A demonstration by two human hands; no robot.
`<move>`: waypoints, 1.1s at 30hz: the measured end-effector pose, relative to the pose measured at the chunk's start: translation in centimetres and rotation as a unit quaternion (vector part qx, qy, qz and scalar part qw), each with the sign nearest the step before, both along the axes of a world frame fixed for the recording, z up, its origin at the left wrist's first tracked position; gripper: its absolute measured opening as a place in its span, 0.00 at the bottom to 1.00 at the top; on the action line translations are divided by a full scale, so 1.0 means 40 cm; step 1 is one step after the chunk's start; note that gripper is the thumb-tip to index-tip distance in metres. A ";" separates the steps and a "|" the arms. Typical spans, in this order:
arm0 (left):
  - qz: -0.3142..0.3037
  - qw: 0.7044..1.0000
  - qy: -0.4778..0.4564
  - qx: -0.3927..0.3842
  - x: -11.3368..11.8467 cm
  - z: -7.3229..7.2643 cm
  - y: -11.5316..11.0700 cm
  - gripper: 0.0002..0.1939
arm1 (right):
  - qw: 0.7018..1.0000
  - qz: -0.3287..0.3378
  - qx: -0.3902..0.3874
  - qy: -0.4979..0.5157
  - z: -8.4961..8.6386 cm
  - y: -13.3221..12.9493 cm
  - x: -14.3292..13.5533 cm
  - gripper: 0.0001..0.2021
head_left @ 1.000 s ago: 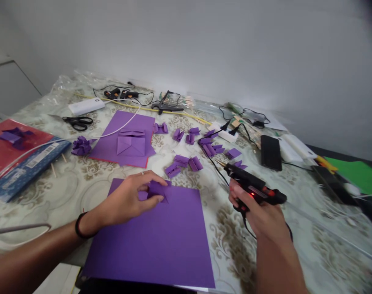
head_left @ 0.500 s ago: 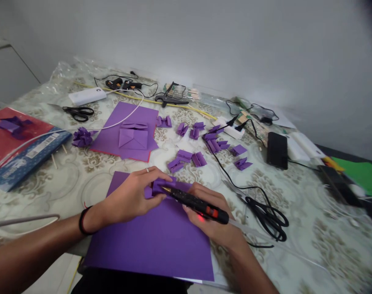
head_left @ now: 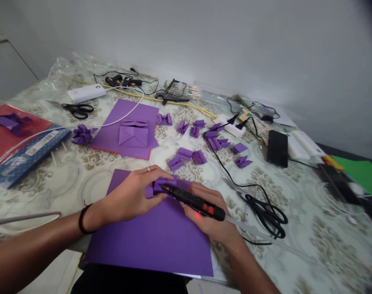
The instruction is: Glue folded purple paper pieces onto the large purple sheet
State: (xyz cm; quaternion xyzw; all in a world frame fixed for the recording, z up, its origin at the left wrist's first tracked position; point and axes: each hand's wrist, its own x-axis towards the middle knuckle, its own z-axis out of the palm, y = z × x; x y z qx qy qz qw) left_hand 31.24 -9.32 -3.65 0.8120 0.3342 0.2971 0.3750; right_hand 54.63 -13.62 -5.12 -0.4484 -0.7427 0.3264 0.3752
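Observation:
Between its thumb and fingers, my left hand (head_left: 138, 194) holds a small folded purple paper piece (head_left: 161, 182). My right hand (head_left: 208, 204) is closed around a black glue gun (head_left: 190, 199) with a red light and a clear stick at its rear. The gun's tip meets the inside of the folded piece. Beneath both hands lies a large purple sheet (head_left: 152, 241). Beyond them are several folded purple pieces (head_left: 185, 153).
Black-handled scissors (head_left: 267, 216) lie right of my right hand, a cable beside them. Another pair of scissors (head_left: 78, 110), a power bank (head_left: 87, 93) and a purple envelope (head_left: 133, 135) are farther back left. A phone (head_left: 277, 149) lies right.
The glue gun's tip has shifted slightly left over the folded piece, and my right hand has moved a little left with it. My left hand keeps its hold.

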 end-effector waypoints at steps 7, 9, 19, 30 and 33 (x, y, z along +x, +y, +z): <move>0.007 1.000 0.001 -0.004 -0.003 0.002 -0.002 0.16 | 1.000 -0.003 0.010 -0.009 0.000 0.001 0.003 0.13; 0.012 1.000 0.005 -0.001 -0.005 0.003 0.000 0.16 | 1.000 -0.008 0.016 -0.010 -0.003 0.000 0.006 0.14; 0.026 0.999 0.018 0.038 -0.007 0.001 0.005 0.17 | 0.999 -0.034 0.020 -0.012 -0.010 -0.006 0.014 0.17; 0.030 0.997 0.033 0.069 -0.008 -0.009 0.012 0.17 | 0.998 -0.059 0.012 -0.034 -0.015 -0.006 0.024 0.17; 0.033 0.996 0.034 0.075 -0.008 -0.013 0.013 0.17 | 0.997 -0.065 0.013 -0.036 -0.019 -0.005 0.026 0.17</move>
